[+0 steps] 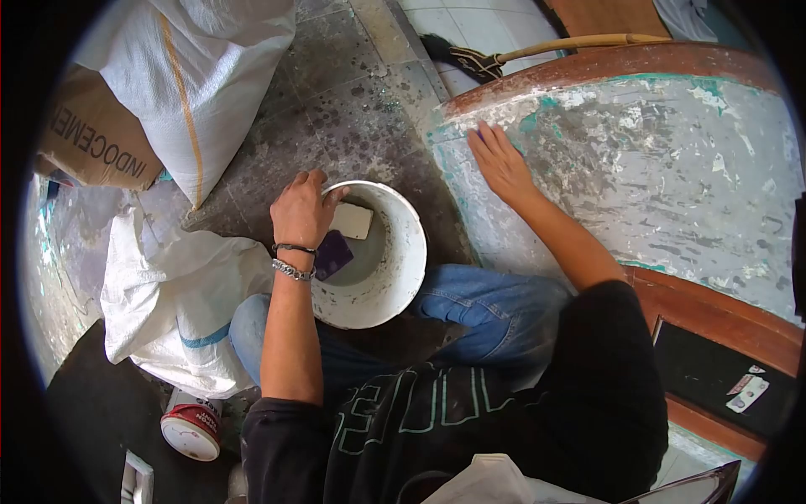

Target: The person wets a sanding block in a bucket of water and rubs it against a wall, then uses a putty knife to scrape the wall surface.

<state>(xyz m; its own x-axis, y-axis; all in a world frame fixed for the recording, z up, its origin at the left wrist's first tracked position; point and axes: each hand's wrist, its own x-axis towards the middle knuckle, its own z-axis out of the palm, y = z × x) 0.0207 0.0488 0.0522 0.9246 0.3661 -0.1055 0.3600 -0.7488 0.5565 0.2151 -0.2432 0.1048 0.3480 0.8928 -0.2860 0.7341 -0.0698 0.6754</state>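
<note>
White bucket rim under curled left hand; right hand flat, open on panel.

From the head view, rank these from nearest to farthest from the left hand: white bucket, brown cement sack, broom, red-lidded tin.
1. white bucket: the left hand rests on its rim.
2. brown cement sack: upper left, behind the white sack.
3. red-lidded tin: bottom left, on the floor.
4. broom: top, beyond the scraped panel.

The sack and the tin are fairly close.

Left hand curled, knuckles up; right hand flat, fingers outstretched, arm extended.
</note>
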